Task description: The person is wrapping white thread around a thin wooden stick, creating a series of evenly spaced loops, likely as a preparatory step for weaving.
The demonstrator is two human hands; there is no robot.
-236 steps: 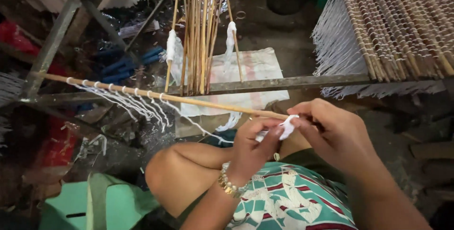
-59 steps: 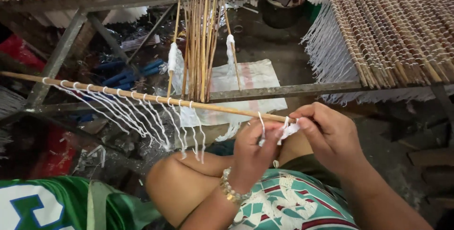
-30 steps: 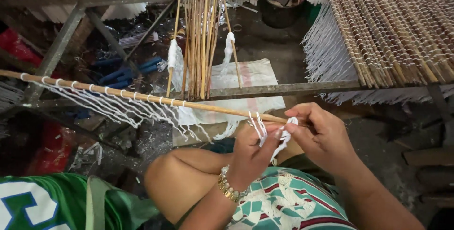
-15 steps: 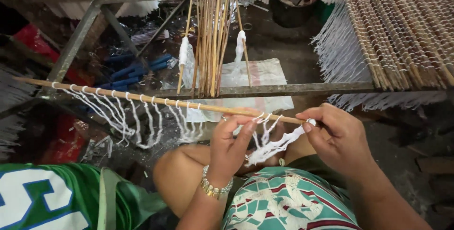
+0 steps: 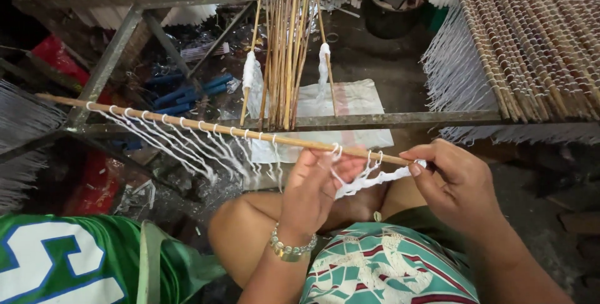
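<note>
A long thin wooden stick (image 5: 187,122) runs from the far left to my hands, with white string loops (image 5: 181,144) hanging along it. My left hand (image 5: 315,185), with a beaded bracelet at the wrist, grips the stick near its right end, fingers hooked through a loop. My right hand (image 5: 453,182) pinches the stick's tip and pulls a bunch of white strings (image 5: 369,182) taut between the two hands. Both hands work above my bare knee (image 5: 250,229).
A metal frame bar (image 5: 400,118) crosses in front. Several bare sticks (image 5: 284,54) lean upright on it. A rack of sticks strung with white threads (image 5: 537,47) fills the right. A white sack (image 5: 350,101) lies on the floor. A green shirt (image 5: 75,260) is at lower left.
The row of string loops on the stick has grown longer. My right hand has drawn the white strings out to the right, and the stick has shifted slightly as the camera moved.
</note>
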